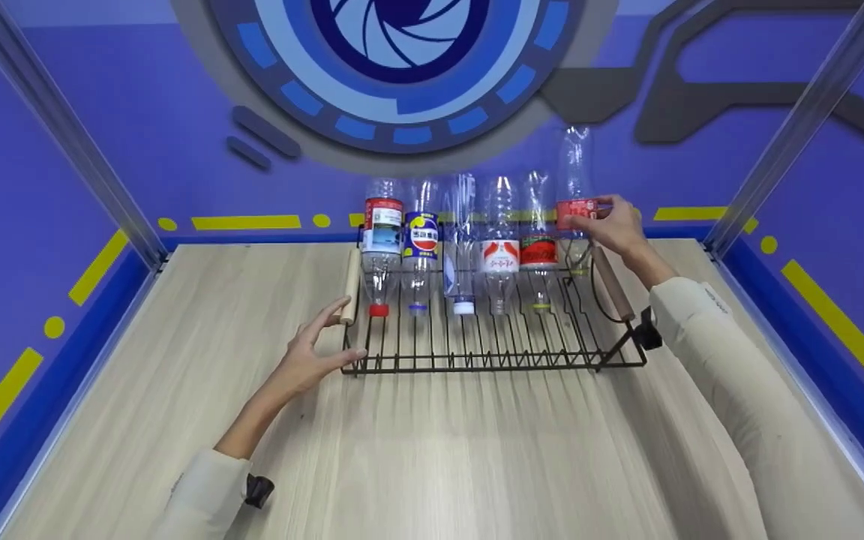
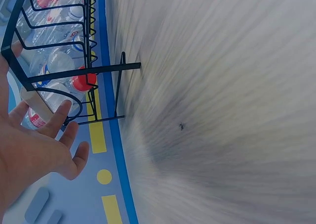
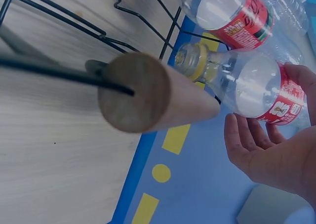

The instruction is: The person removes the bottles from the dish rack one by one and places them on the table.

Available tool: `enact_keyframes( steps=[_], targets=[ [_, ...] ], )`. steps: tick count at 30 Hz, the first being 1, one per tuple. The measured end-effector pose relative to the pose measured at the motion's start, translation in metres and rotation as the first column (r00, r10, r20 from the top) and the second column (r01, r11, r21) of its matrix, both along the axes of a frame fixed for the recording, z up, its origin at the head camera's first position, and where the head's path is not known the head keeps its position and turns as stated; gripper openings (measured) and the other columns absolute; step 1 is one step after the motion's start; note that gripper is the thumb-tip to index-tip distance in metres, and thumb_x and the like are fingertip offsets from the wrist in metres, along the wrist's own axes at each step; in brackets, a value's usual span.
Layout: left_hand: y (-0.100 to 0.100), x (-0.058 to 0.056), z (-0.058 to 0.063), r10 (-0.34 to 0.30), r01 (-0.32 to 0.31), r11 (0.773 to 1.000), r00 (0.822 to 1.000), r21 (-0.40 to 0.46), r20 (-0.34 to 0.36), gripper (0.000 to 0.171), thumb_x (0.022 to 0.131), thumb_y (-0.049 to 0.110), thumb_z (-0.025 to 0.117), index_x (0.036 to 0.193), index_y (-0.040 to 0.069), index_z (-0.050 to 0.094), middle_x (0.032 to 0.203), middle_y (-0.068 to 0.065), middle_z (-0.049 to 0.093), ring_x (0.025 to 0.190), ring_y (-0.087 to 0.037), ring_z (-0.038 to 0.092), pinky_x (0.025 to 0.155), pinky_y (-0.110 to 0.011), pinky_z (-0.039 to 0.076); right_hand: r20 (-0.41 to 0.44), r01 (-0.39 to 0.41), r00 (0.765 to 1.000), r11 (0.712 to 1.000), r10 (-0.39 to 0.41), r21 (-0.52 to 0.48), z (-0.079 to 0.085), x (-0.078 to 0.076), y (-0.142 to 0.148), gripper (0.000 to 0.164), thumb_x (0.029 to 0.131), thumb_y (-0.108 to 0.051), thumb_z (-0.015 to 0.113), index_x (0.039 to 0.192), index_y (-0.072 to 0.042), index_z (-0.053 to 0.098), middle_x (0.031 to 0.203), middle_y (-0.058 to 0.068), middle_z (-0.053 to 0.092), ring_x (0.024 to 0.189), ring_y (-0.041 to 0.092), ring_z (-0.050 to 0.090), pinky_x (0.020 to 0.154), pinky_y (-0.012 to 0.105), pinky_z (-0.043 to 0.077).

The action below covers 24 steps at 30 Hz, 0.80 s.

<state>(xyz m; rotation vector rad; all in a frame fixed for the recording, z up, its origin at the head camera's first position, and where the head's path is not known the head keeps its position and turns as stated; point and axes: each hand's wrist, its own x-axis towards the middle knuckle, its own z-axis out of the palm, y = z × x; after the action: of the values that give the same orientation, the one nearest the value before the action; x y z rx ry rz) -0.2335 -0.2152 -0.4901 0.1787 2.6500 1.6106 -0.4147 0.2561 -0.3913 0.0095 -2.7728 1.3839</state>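
A black wire rack (image 1: 469,369) with wooden handles stands on the table. My right hand (image 1: 616,225) grips a clear plastic bottle (image 3: 254,83) by its red label, neck down, at the rack's right end. The neck has a yellow ring and no cap. Beside the left wooden handle (image 1: 351,289), my left hand (image 1: 310,358) has its fingers spread near the rack's front corner; whether it touches the rack is hard to tell. Several bottles lean neck down in the rack, among them a red-capped bottle (image 1: 382,225), a blue-labelled bottle (image 1: 421,236) and a white-capped bottle (image 1: 463,247).
The right wooden handle (image 1: 612,283) lies just below my right hand. Behind the rack rises a blue patterned wall (image 1: 199,187). A pale wood-grain table (image 1: 439,450) extends in front of the rack. Metal posts stand at both back corners.
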Motion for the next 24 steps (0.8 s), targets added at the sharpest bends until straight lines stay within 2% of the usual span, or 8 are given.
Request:
enact_keyframes(
  steps=[7,14,19,24],
  targets=[
    [0.0,0.001,0.0,-0.001,0.001,1.0,1.0,-0.001,0.0,0.087,0.087,0.035,0.081,0.16,0.035,0.032,0.158,-0.012,0.041,0.15,-0.035,0.031,0.116,-0.075,0.021,0.021,-0.005,1.0,1.0,0.005,0.007,0.005,0.008,-0.001,0.078,0.093,-0.041,0.073,0.148,0.005,0.042,0.135,0.025,0.057,0.105,0.02,0.057,0.07,0.013,0.048],
    [0.003,0.0,-0.001,-0.017,0.017,1.0,1.0,0.005,-0.004,0.087,0.087,0.036,0.081,0.159,0.037,0.032,0.158,-0.01,0.042,0.149,-0.034,0.033,0.116,-0.075,0.02,0.075,-0.031,0.997,0.999,0.03,0.014,0.011,0.022,0.005,0.081,0.094,-0.044,0.071,0.152,0.003,0.038,0.139,0.025,0.055,0.094,0.011,0.058,0.07,0.017,0.052],
    [0.001,0.0,-0.001,-0.016,0.016,1.0,1.0,0.001,-0.017,0.087,0.088,0.036,0.081,0.159,0.036,0.033,0.157,-0.011,0.043,0.148,-0.034,0.033,0.115,-0.075,0.022,0.093,-0.068,0.993,0.998,0.067,0.01,0.012,0.028,0.007,0.083,0.094,-0.044,0.07,0.153,0.005,0.036,0.145,0.028,0.051,0.106,0.018,0.058,0.073,0.016,0.053],
    [-0.001,0.0,0.0,-0.012,0.012,1.0,1.0,-0.01,-0.019,0.087,0.088,0.036,0.081,0.16,0.036,0.032,0.156,-0.012,0.044,0.148,-0.036,0.032,0.115,-0.075,0.024,0.106,-0.103,0.989,0.995,0.104,-0.016,0.015,0.038,0.008,0.087,0.095,-0.044,0.07,0.155,0.006,0.032,0.149,0.03,0.047,0.124,0.031,0.054,0.075,0.014,0.054]
  ],
)
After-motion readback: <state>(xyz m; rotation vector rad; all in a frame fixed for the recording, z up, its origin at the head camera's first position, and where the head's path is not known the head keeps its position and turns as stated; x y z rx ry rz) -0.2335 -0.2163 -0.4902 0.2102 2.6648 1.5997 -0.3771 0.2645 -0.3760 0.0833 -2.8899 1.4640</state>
